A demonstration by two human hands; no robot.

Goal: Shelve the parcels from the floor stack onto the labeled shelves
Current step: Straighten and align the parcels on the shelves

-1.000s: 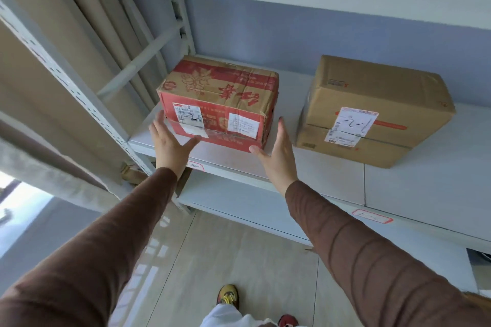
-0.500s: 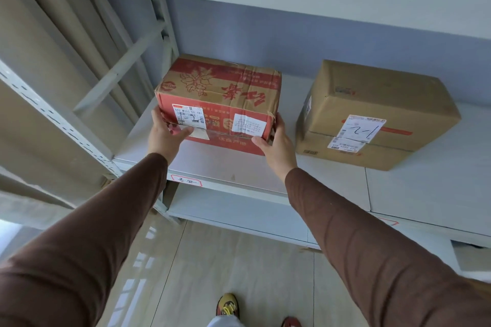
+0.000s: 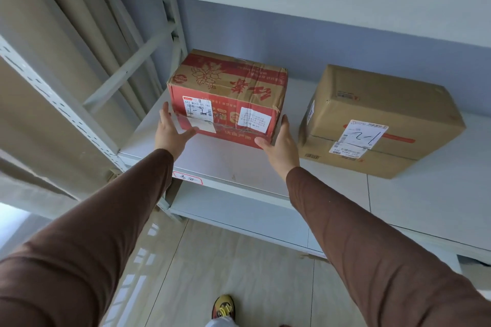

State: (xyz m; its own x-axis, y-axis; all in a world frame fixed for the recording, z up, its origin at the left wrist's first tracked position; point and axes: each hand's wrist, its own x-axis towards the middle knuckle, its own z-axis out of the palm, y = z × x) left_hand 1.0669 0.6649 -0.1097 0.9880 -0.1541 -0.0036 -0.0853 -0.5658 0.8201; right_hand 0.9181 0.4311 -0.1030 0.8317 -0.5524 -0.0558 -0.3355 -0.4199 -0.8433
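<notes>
The red box (image 3: pixel 228 95) sits on the white shelf (image 3: pixel 239 164) toward its left end, between the two hands. The left hand (image 3: pixel 170 131) lies flat against the box's near left corner, fingers straight, thumb across its front. The right hand (image 3: pixel 281 141) presses its near right corner, fingers straight as far as can be seen. A plain brown box (image 3: pixel 382 119) stands just to the right, apart from it.
</notes>
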